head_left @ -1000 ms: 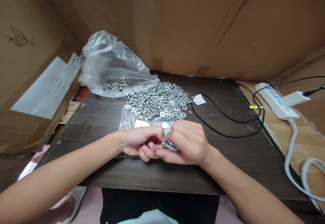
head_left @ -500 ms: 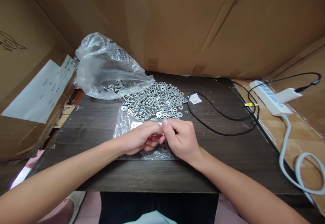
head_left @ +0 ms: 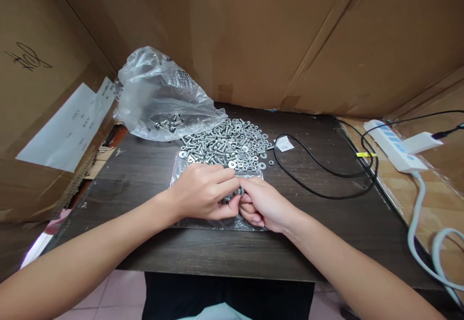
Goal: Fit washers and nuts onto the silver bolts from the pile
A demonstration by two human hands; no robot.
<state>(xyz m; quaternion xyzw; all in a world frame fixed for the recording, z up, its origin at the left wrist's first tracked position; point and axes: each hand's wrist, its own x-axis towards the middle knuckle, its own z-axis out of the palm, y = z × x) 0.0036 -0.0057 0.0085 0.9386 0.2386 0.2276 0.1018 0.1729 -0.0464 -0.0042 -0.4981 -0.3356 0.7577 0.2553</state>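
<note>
Your hands have dropped lower onto the small clear bag (head_left: 188, 175) since half a second ago; then they pinched together just above it, now they press close over it on the dark table (head_left: 145, 175). Your left hand (head_left: 203, 192) is curled, fingers bent forward, thumb meeting the right hand; your right hand (head_left: 263, 204) is loosely fisted, fingers tucked under. Small metal hardware (head_left: 237, 192) shows between the two sets of fingertips, but which hand actually grips it you can't tell from here. Judged from that, the work is still fiddling with one piece over the bag, not reaching for more.

The pile of bolts and washers (head_left: 226, 143) lies just beyond your hands, untouched. The big crumpled plastic bag (head_left: 159, 93) behind it has printed text, too small to read. White sheet (head_left: 68, 129) on the cardboard at left: print unreadable. Scrawled black mark (head_left: 27, 56) above it, not legible. Black cable (head_left: 319, 165) and white power strip (head_left: 395, 148) at right, no brand readable.
</note>
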